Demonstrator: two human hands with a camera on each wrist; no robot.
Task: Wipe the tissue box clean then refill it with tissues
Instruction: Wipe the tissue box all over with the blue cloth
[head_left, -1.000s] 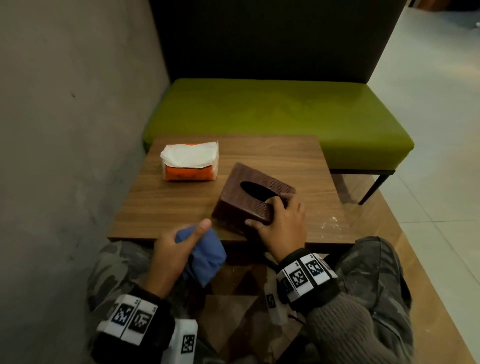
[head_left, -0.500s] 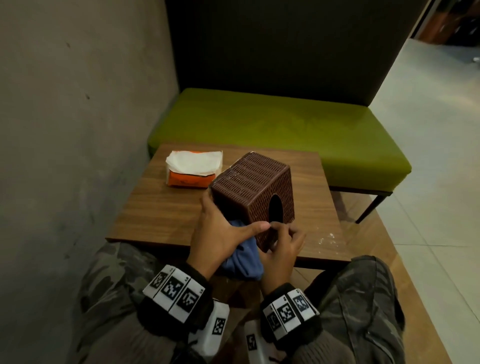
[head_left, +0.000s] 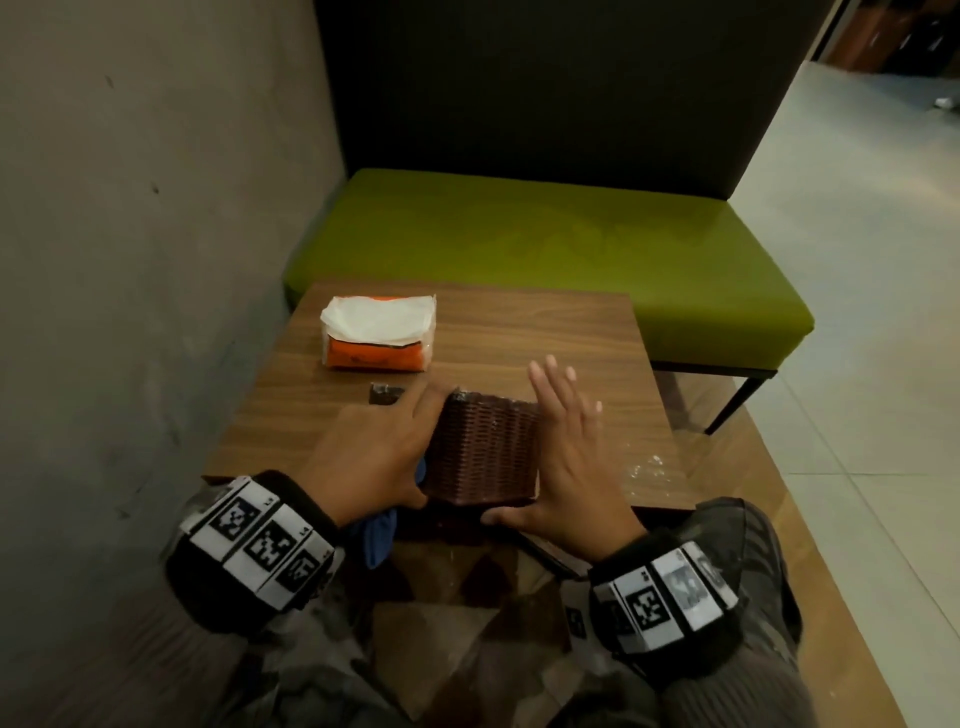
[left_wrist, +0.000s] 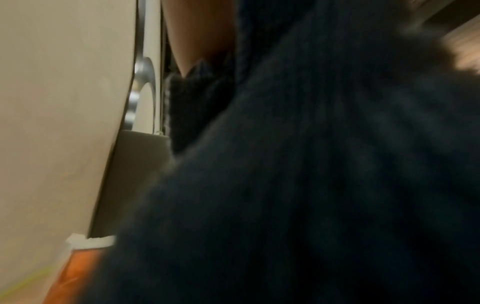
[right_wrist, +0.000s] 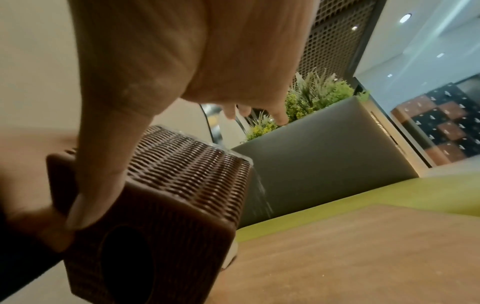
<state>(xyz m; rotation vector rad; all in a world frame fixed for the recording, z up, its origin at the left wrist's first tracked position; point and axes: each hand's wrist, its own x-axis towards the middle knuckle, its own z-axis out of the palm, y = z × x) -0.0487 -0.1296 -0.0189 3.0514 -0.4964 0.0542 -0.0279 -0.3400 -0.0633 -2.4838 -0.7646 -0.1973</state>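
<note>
Tissue box (head_left: 485, 457) now tipped, right hand (head_left: 566, 457) splayed

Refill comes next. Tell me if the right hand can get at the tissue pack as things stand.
Probably yes. The right hand lies flat and open against the tissue box, gripping nothing. The tissue pack sits at the table's far left with bare wood in between, though the reach crosses over the box and the left hand.

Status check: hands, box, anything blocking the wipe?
Left hand presses blue cloth against the box's left side. Right hand flat on its right side, fingers straight. Box tipped on its side at the table edge. Tissue pack clear behind.
</note>
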